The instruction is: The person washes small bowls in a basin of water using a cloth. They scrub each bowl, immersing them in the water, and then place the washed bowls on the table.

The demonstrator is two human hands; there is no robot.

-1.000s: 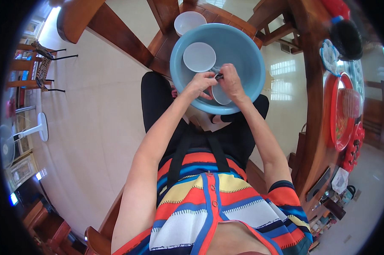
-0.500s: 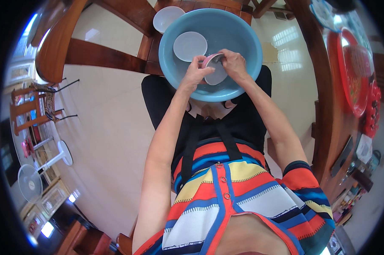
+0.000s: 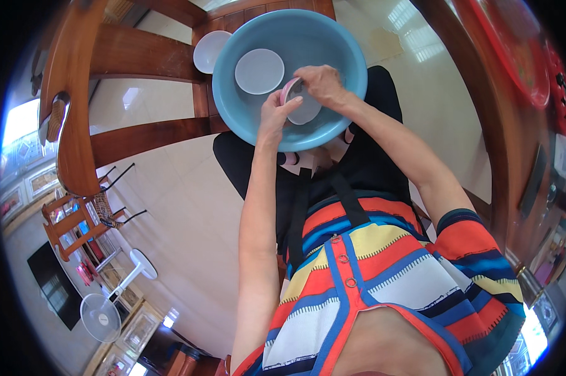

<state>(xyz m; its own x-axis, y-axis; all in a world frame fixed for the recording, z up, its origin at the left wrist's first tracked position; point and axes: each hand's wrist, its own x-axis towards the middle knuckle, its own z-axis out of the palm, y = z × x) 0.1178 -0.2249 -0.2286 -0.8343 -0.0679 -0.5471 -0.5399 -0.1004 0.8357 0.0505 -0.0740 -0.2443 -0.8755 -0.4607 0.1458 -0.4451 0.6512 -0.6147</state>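
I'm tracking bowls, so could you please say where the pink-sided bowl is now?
At the head view's upper middle, the pink-sided bowl is between the left hand and right hand, over the blue basin, lower right of the white bowl inside.

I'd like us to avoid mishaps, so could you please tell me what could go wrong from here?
The pink-sided bowl, tilted in the left grip, could slip and knock the white bowl inside the blue basin. The outer white bowl, right beside the basin, might get nudged if the basin shifts.
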